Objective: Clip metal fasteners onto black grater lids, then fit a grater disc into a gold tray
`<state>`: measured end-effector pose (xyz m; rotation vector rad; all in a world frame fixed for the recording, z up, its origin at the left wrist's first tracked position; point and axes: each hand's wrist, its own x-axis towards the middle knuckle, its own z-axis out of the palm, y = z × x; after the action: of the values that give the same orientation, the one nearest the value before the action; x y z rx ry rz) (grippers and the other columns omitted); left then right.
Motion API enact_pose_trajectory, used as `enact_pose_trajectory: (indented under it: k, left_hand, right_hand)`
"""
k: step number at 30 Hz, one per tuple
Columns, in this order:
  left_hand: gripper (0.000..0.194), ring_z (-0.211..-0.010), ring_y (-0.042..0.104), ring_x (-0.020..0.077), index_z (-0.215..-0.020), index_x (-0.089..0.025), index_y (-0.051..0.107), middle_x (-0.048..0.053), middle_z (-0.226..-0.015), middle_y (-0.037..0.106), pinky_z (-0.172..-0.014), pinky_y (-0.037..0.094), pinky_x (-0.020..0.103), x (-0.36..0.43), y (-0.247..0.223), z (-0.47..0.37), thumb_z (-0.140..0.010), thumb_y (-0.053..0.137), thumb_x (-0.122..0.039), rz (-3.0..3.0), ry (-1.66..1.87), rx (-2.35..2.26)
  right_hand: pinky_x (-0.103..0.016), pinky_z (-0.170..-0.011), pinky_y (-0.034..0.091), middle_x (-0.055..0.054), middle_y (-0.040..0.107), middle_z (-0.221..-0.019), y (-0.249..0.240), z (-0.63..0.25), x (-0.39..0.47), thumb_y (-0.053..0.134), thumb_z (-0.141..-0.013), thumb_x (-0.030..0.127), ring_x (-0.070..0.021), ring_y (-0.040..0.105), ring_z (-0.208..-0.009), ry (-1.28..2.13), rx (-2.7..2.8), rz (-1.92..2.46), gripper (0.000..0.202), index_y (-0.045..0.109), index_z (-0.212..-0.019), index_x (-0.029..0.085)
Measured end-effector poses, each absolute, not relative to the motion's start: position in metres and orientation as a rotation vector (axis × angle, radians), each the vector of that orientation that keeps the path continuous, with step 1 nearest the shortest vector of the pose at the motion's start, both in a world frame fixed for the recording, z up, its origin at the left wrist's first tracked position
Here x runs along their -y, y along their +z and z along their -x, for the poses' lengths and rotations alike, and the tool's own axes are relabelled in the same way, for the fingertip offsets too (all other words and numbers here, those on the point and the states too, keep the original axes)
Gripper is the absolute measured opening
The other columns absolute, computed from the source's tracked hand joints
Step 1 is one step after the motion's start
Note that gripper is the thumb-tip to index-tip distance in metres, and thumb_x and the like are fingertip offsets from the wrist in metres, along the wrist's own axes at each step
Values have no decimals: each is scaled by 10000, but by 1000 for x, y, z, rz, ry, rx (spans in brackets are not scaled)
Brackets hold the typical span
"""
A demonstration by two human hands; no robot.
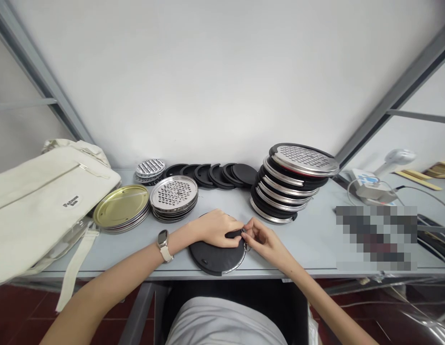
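A round black disc with a shiny metal rim [215, 258] lies flat near the front edge of the table. Over its upper part rests my left hand [218, 229], its fingers wrapped round a small black piece at the disc's right side. The fingertips of my right hand [260, 238] pinch at the same spot, where a thin metal ring or wire hangs below them. Exactly what the right fingertips hold is too small to tell. The two hands meet at the fingertips.
Behind stand a tall stack of black-rimmed graters [292, 187], a row of black discs [215, 175], grater plates [174, 194] and gold-coloured discs [121, 206]. A cream bag [46, 206] lies at the left. At the right are a white scanner on a stand [378, 182] and cables.
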<state>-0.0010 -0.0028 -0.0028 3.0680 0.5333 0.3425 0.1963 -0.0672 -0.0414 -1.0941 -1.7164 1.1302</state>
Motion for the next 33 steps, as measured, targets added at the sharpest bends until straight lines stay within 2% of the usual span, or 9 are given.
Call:
enact_pose_trajectory:
  k: [7,14,26,33]
  left_hand:
    - [214,-612,608,161,-821,-192,611,20,-721,666,-556,371,272,2,-2,2,-866,505,-373,-3053,325,-531]
    - [221,-611,608,159,-808,-192,615,19,-712,667,-555,366,263,3,-1,1,-860,508,-378,-3058,299,-548]
    - [202,-640,619,170,-849,-202,608,7,-743,678,-560,354,274,3,-1,2,-868,507,-377,-3081,300,-542]
    - [192,-614,598,154,-804,-195,601,7,-733,672,-555,336,261,2,-3,0,-853,534,-368,-3042,287,-543]
  right_hand:
    - [-242,-563,341,56,409,-649,-42,-197,66,554,-884,480,-109,388,-583,1180,1678,1091,285,476,-894,206]
    - [-250,-597,361,49,413,-683,-48,-198,66,554,-895,428,-120,395,-611,1149,1712,1049,233,469,-957,220]
    - [-253,-597,331,50,383,-672,-47,-201,65,542,-899,433,-124,379,-612,1197,1701,1061,241,514,-980,208]
    - [-235,-583,308,72,340,-658,-45,-199,66,525,-914,332,-104,325,-593,1200,1723,1026,149,453,-946,206]
